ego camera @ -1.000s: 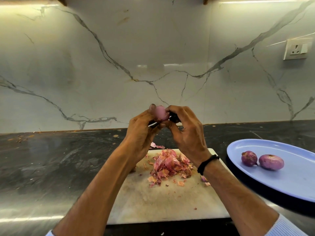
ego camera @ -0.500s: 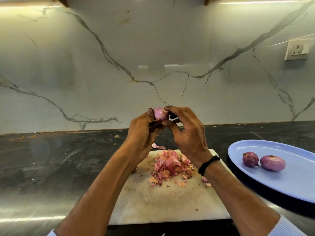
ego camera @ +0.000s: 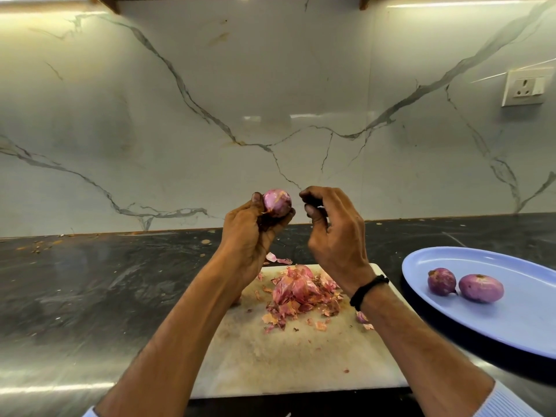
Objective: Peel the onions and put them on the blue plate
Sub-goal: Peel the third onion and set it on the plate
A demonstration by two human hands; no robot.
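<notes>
My left hand (ego camera: 251, 236) grips a small pink onion (ego camera: 277, 203), mostly peeled, raised above the counter in front of the wall. My right hand (ego camera: 335, 236) is just right of it, a small gap apart, with fingers curled round a dark knife handle (ego camera: 314, 203); the blade is hidden. The blue plate (ego camera: 511, 323) lies on the counter at the right and holds two peeled purple onions (ego camera: 441, 281) (ego camera: 481, 288) side by side.
A white cutting board (ego camera: 285, 356) lies below my hands with a heap of pink onion skins (ego camera: 301, 293) at its far end. Black stone counter (ego camera: 90, 296) spreads to the left. A wall socket (ego camera: 523, 88) sits at the upper right.
My hands, joined at the onion before, have drawn apart. The right hand moved right with the knife while the left keeps the onion, now showing more of its surface.
</notes>
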